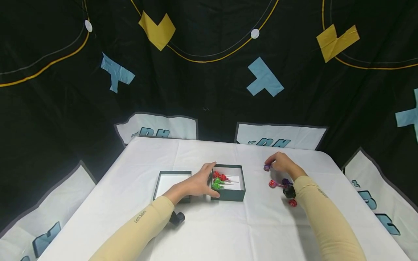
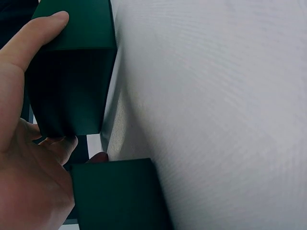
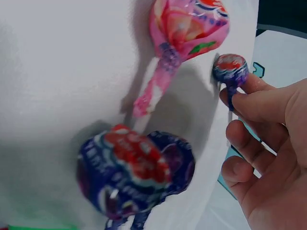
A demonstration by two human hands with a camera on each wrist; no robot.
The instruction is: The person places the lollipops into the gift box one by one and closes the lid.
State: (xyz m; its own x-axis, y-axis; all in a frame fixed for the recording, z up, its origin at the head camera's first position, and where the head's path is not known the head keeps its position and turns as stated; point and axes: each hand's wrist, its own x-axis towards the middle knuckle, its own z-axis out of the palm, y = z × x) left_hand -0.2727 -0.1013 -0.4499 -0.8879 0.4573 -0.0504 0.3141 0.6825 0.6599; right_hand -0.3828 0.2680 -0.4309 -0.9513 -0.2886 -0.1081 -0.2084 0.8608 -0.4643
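Over on the white tabletop (image 1: 225, 228), the left hand (image 1: 195, 183) wraps thumb and fingers round the left end of the dark green box (image 1: 230, 195), probably just so it won't slide. Red lollipops (image 1: 216, 174) and green lollipops (image 1: 216, 186) lie inside, sticks pointing right. Well right of the box, the right hand (image 1: 283, 164) pinches a purple lollipop (image 3: 230, 67) just under its head, likely the handiest spot; can't really tell if it's touching the table. Pink lollipop (image 1: 272, 183) and others lie nearer, some blocked by the black wrist camera (image 1: 289, 191), and the left arm (image 1: 137, 224) covers part of the other box piece (image 1: 167, 181)
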